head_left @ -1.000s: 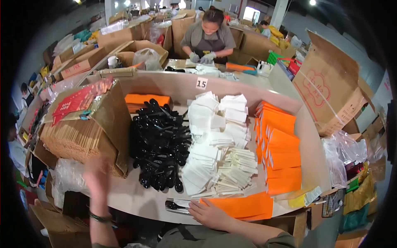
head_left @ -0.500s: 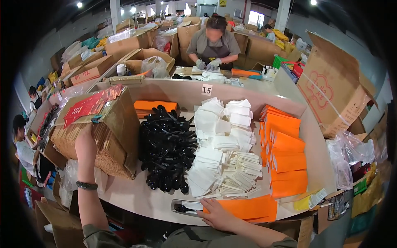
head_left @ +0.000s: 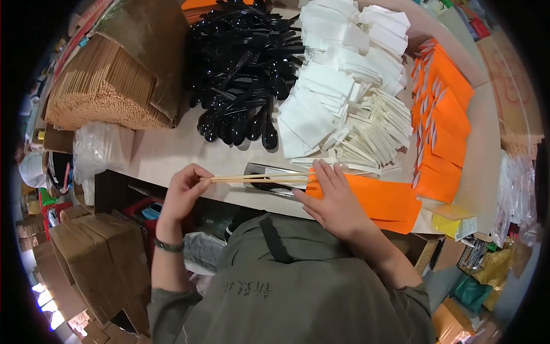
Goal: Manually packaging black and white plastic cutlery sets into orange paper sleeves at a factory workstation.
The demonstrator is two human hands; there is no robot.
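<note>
My left hand (head_left: 184, 192) pinches a pair of thin wooden chopsticks (head_left: 246, 179) by their left ends. They lie level, and their right ends reach the near end of a flat orange paper sleeve (head_left: 384, 202). Across that sleeve my right hand (head_left: 338, 207) rests flat, fingers stretched and thumb apart. Below the chopsticks a narrow grey, shiny holder (head_left: 250, 168) sticks out from the sleeve's left end. A black plastic utensil (head_left: 266, 186) lies in it, partly covered by the chopsticks. Whether the chopstick tips are inside the sleeve I cannot tell.
A cardboard box of bundled chopsticks (head_left: 103, 86) sits at the left. Heaped black plastic spoons and forks (head_left: 240, 74), white paper packets (head_left: 318, 103) and stacked orange sleeves (head_left: 444, 137) line the table. Below the table's left edge stands a brown carton (head_left: 97, 258).
My left hand has come from the chopstick box to the orange sleeve, now with chopsticks in it. The right hand stays on the sleeve. The view has tilted down.
</note>
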